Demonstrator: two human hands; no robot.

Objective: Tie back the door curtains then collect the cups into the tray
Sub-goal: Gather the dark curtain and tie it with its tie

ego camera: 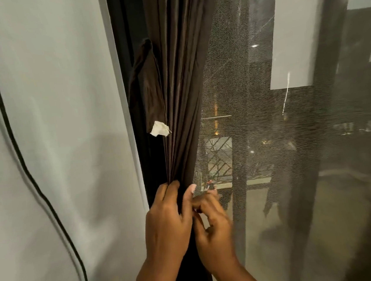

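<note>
Grip first: left hand is clamped round the gathered brown curtain, fingers curled over the pleats from the left side. Right hand sits just beside it on the right, touching the same bunch; fingers partly curled and motion-blurred — can't tell if it's actually pinching fabric or just pressing it in.

Curtain is bunched into a tight vertical column against the dark door frame, long axis running straight up from the hands. Pleats fan wider toward the top, narrowest at the grip.

Tie-back strap hangs from the frame up and slightly left of the hands, same brown cloth, with a white tag at its lower end. It lies above the left hand, so the left is nearer, but that hand is holding the bundle — judging by this, the right has to reach up and across for the strap.

Sheer mesh curtain hangs to the right, uncollected, glass behind it. Grey wall and a black cable on the far left.

No cups or tray in view; curtain step not yet finished.
</note>
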